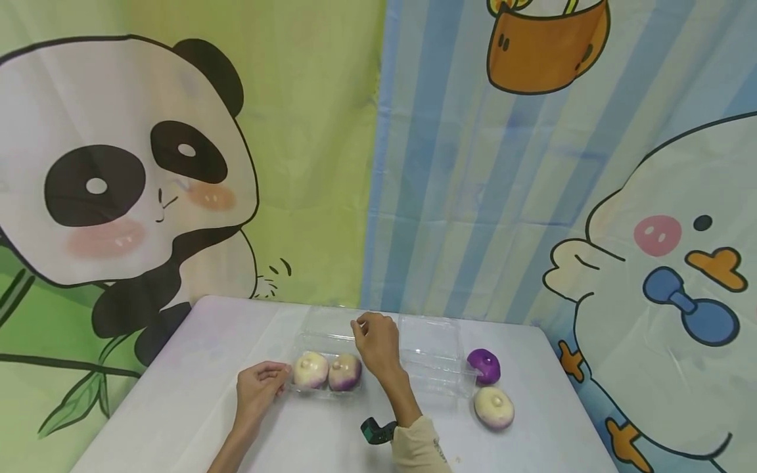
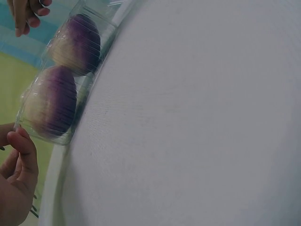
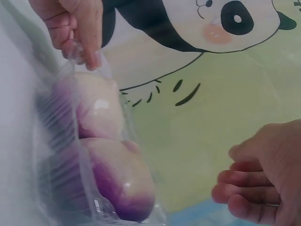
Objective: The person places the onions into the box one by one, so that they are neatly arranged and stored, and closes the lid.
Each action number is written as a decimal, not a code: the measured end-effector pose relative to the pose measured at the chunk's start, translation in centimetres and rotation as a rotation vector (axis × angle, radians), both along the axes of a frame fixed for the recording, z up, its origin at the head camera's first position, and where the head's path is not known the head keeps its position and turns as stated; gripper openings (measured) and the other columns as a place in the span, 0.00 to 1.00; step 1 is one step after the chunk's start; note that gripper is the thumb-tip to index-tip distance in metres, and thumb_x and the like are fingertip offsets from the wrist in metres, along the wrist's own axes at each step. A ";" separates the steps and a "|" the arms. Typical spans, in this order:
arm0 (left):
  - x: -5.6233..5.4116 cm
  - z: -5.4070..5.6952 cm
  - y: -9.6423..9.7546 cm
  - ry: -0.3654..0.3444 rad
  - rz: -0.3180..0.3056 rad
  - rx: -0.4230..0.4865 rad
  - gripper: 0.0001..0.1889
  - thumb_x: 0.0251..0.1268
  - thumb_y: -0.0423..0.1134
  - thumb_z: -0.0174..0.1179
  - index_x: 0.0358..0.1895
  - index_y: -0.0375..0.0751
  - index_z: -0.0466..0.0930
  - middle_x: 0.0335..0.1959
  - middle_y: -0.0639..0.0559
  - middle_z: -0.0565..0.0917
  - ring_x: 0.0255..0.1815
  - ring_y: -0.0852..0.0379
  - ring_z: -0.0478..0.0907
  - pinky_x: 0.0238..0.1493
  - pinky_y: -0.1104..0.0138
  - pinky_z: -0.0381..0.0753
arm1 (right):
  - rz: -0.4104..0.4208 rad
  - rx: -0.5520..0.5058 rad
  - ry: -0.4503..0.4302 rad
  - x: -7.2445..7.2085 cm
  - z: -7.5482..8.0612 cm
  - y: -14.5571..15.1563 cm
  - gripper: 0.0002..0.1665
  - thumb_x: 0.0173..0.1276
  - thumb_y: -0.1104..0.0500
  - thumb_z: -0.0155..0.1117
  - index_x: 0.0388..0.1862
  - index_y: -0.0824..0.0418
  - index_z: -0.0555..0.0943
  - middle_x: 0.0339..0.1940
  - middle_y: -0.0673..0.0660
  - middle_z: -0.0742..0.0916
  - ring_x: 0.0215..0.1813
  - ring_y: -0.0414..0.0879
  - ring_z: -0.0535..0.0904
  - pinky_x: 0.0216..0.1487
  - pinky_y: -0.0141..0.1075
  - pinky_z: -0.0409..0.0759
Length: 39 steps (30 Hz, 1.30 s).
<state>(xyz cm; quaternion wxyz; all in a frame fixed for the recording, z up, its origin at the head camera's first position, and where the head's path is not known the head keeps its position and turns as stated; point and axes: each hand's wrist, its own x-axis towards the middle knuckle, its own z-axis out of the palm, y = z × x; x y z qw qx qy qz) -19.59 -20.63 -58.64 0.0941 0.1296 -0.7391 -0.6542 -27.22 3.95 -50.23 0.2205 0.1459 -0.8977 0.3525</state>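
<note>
A clear plastic clamshell box (image 1: 322,393) lies on the table with its lid (image 1: 325,322) tipped back. Inside sit two white-and-purple turnips, the left turnip (image 1: 310,370) beside the right turnip (image 1: 345,372). At the box's left end, my left hand (image 1: 258,387) pinches the rim between thumb and forefinger, as the left wrist view shows too. My right hand (image 1: 378,345) hovers by the box's right end with fingers loosely curled. Nothing lies between its fingers in the right wrist view, where that hand (image 3: 263,174) appears apart from the turnips.
A second clear plastic box (image 1: 434,374) stands open to the right. Beyond its right end lie a purple round vegetable (image 1: 486,366) and, nearer me, a pale turnip (image 1: 494,408). The white table (image 1: 236,328) ends at a printed curtain (image 1: 319,197) behind.
</note>
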 end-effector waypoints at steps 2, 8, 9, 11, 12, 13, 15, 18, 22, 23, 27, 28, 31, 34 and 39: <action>0.0 0.0 0.0 0.000 0.001 -0.001 0.12 0.72 0.31 0.72 0.49 0.23 0.87 0.31 0.41 0.91 0.22 0.56 0.84 0.25 0.71 0.84 | 0.002 -0.067 -0.032 -0.1 -0.4 -0.3 0.07 0.73 0.61 0.75 0.37 0.64 0.93 0.24 0.54 0.92 0.23 0.37 0.84 0.28 0.29 0.83; 0.0 0.0 0.0 -0.005 0.003 -0.004 0.12 0.71 0.31 0.72 0.49 0.24 0.87 0.30 0.42 0.91 0.22 0.56 0.84 0.25 0.72 0.84 | 0.016 -0.211 -0.136 0.1 -1.8 -1.1 0.10 0.79 0.67 0.63 0.43 0.72 0.89 0.28 0.58 0.91 0.25 0.39 0.82 0.29 0.29 0.84; 0.0 0.0 0.0 -0.007 0.003 -0.004 0.12 0.71 0.31 0.72 0.49 0.24 0.87 0.30 0.42 0.91 0.22 0.56 0.84 0.25 0.72 0.84 | 0.003 -0.222 -0.133 0.1 -2.0 -1.2 0.10 0.79 0.68 0.61 0.45 0.73 0.88 0.29 0.59 0.90 0.27 0.40 0.83 0.31 0.30 0.85; 0.0 0.0 0.1 -0.009 0.003 -0.003 0.12 0.71 0.31 0.72 0.49 0.23 0.87 0.30 0.42 0.91 0.22 0.56 0.85 0.25 0.72 0.84 | -0.035 -0.229 -0.120 0.1 -2.6 -1.4 0.11 0.78 0.70 0.59 0.48 0.73 0.87 0.33 0.60 0.90 0.33 0.43 0.84 0.36 0.33 0.86; 0.0 0.0 0.1 -0.009 0.003 -0.004 0.11 0.71 0.31 0.72 0.49 0.23 0.87 0.30 0.42 0.91 0.22 0.56 0.84 0.25 0.72 0.84 | -0.051 -0.236 -0.115 0.1 -2.8 -1.5 0.12 0.78 0.70 0.58 0.50 0.74 0.86 0.35 0.62 0.89 0.35 0.45 0.84 0.38 0.34 0.86; 0.0 -0.1 0.1 -0.010 0.003 -0.009 0.11 0.71 0.31 0.72 0.49 0.24 0.87 0.30 0.42 0.91 0.22 0.56 0.85 0.25 0.72 0.84 | -0.068 -0.237 -0.107 0.1 -3.0 -1.6 0.12 0.78 0.71 0.57 0.52 0.75 0.85 0.37 0.62 0.89 0.37 0.47 0.84 0.40 0.36 0.86; 0.0 -0.1 0.2 -0.008 0.005 -0.018 0.11 0.72 0.31 0.72 0.48 0.24 0.87 0.30 0.43 0.91 0.22 0.57 0.85 0.25 0.72 0.84 | -0.111 -0.237 -0.103 0.1 -3.3 -1.8 0.14 0.77 0.72 0.57 0.55 0.76 0.84 0.39 0.64 0.87 0.41 0.50 0.82 0.43 0.40 0.86; -0.1 -0.3 0.2 -0.005 0.005 -0.028 0.11 0.72 0.32 0.72 0.48 0.25 0.87 0.28 0.44 0.91 0.22 0.57 0.84 0.24 0.73 0.83 | -0.164 -0.242 -0.113 0.1 -3.4 -2.0 0.16 0.76 0.72 0.58 0.59 0.78 0.82 0.42 0.65 0.86 0.44 0.53 0.82 0.46 0.46 0.86; -0.2 -0.3 0.1 0.004 0.006 -0.026 0.10 0.71 0.31 0.72 0.47 0.25 0.87 0.27 0.45 0.90 0.22 0.56 0.84 0.23 0.73 0.82 | -0.208 -0.245 -0.145 0.0 -3.5 -2.1 0.19 0.76 0.71 0.59 0.61 0.81 0.80 0.46 0.70 0.86 0.49 0.58 0.82 0.52 0.51 0.86; -0.2 -0.3 0.1 0.004 0.007 -0.026 0.10 0.71 0.31 0.72 0.47 0.25 0.88 0.27 0.45 0.90 0.22 0.56 0.84 0.23 0.73 0.82 | -0.208 -0.245 -0.156 0.0 -3.5 -2.0 0.20 0.76 0.71 0.59 0.62 0.82 0.80 0.47 0.72 0.86 0.50 0.60 0.83 0.54 0.53 0.86; -0.2 -0.3 0.1 -0.001 0.011 -0.030 0.11 0.71 0.31 0.72 0.48 0.25 0.87 0.28 0.45 0.91 0.22 0.57 0.84 0.23 0.73 0.82 | -0.173 -0.262 -0.172 -0.2 -4.2 -1.7 0.23 0.75 0.68 0.61 0.61 0.85 0.79 0.51 0.78 0.86 0.54 0.68 0.84 0.57 0.59 0.87; -0.2 -0.4 0.0 -0.003 0.011 -0.029 0.11 0.71 0.32 0.72 0.48 0.25 0.87 0.28 0.45 0.91 0.22 0.57 0.84 0.24 0.73 0.83 | -0.155 -0.262 -0.143 -0.9 -5.6 -1.4 0.24 0.77 0.65 0.60 0.62 0.84 0.79 0.52 0.77 0.87 0.55 0.68 0.85 0.60 0.57 0.87; -0.3 -0.4 -0.1 -0.007 0.008 -0.017 0.12 0.71 0.32 0.73 0.49 0.24 0.87 0.29 0.45 0.91 0.22 0.57 0.84 0.24 0.73 0.83 | -0.162 -0.274 -0.123 -2.0 -7.8 -1.0 0.28 0.76 0.60 0.61 0.63 0.84 0.79 0.52 0.77 0.86 0.55 0.69 0.85 0.58 0.59 0.86; -0.3 -0.4 -0.1 -0.009 0.003 -0.005 0.12 0.71 0.32 0.73 0.49 0.24 0.87 0.29 0.44 0.91 0.22 0.57 0.84 0.24 0.72 0.83 | -0.179 -0.274 -0.126 -3.3 -10.2 -0.8 0.31 0.78 0.56 0.59 0.63 0.84 0.78 0.54 0.79 0.85 0.56 0.71 0.84 0.61 0.59 0.85; -0.3 -0.5 -0.2 -0.007 0.000 -0.002 0.12 0.71 0.32 0.73 0.49 0.24 0.87 0.29 0.43 0.91 0.22 0.56 0.84 0.25 0.72 0.84 | -0.193 -0.331 -0.257 -4.1 -11.1 -0.5 0.28 0.77 0.59 0.59 0.60 0.85 0.80 0.49 0.79 0.87 0.50 0.72 0.87 0.54 0.60 0.89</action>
